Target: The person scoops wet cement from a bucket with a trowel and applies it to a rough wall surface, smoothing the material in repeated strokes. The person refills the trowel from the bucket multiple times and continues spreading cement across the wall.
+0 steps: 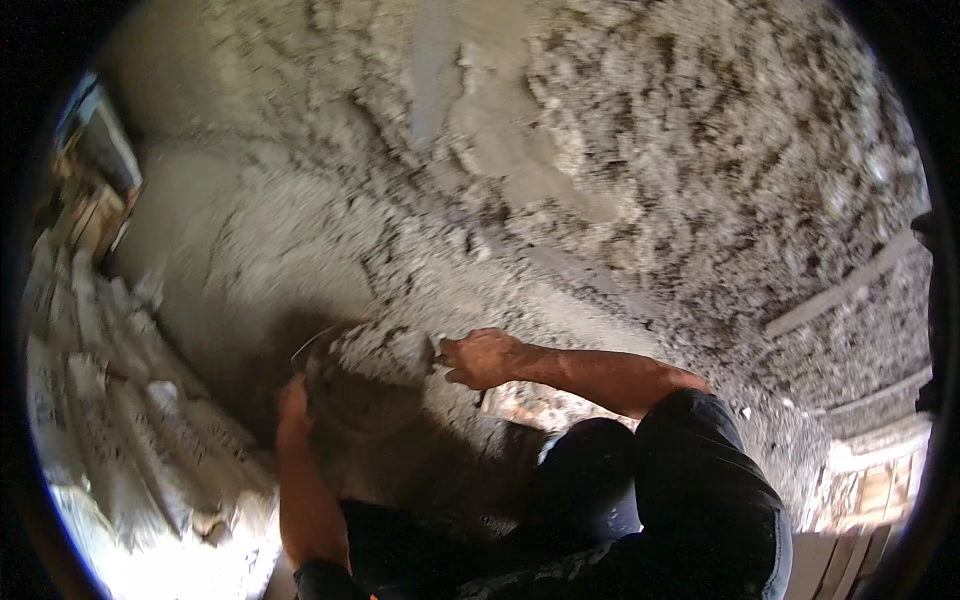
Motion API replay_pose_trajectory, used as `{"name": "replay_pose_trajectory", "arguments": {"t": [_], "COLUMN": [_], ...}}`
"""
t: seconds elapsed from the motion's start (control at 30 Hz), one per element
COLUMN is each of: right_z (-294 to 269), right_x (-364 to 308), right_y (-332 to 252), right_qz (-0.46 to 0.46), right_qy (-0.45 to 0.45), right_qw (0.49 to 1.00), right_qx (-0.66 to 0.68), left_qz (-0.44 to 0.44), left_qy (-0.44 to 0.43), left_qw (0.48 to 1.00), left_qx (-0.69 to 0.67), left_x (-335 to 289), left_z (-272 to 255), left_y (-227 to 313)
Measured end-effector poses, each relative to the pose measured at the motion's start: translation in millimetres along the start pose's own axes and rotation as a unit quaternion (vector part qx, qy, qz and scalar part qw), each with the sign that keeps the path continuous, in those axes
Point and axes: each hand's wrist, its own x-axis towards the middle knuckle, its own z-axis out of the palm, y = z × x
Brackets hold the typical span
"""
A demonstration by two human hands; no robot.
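Note:
Between my hands is a mortar-smeared bucket (365, 402), tilted and mostly in shadow. A thin wire curve, probably its handle (308, 342), arcs beside my left hand. Lumpy grey mortar (385, 352) lies at its far side, and I cannot tell how much is still inside. My left hand (293, 405) is closed at the bucket's left side, its fingers partly hidden. From the right, my right hand (483, 358) reaches across with bent fingers closed at the far right edge, next to the mortar.
Wet grey mortar (240, 230) spreads over the ground ahead. Beyond it rises a rough wall (720, 130) with a smoother smeared strip. Stacked pale sacks (120, 410) line the left. A wooden strip (840, 290) leans at the right. My dark-clothed knee (590, 455) is close below my right arm.

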Motion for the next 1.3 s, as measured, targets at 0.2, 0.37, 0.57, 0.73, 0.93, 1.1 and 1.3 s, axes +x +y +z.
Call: {"name": "replay_pose_trajectory", "arguments": {"t": [0.2, 0.37, 0.57, 0.73, 0.93, 1.1, 1.3], "right_z": [-86.8, -178.6, -294.7, -348.3, -171.2, -41.3, 57.7], "right_x": [-79.5, -191.6, -268.9, -277.0, -141.7, -12.4, 53.3], "right_y": [3.9, 63.3, 140.6, 74.7, 85.2, 62.4, 16.5], "right_qz": [-0.025, -0.075, 0.199, 0.088, 0.032, 0.160, 0.018], "right_qy": [-0.049, -0.030, 0.189, 0.266, 0.105, -0.076, -0.004], "right_qw": [0.997, 0.978, 0.961, 0.931, 0.938, 0.932, 0.996], "right_qx": [0.048, 0.190, -0.026, -0.234, -0.327, -0.316, -0.092], "left_qz": [-0.056, -0.076, 0.001, 0.050, 0.142, 0.223, 0.217], "left_qy": [0.023, 0.103, 0.090, 0.098, 0.058, 0.073, 0.025], "left_qw": [0.997, 0.988, 0.994, 0.987, 0.969, 0.936, 0.937], "left_qx": [0.052, 0.090, 0.068, 0.114, 0.196, 0.263, 0.271], "left_x": [-1.7, -23.7, -12.3, -6.3, -57.4, -111.1, -125.8], "left_z": [1.4, 15.6, 26.9, 39.4, 86.6, 120.5, 108.4], "left_y": [18.2, 30.7, 18.3, 24.1, 24.6, 32.4, 24.6]}}
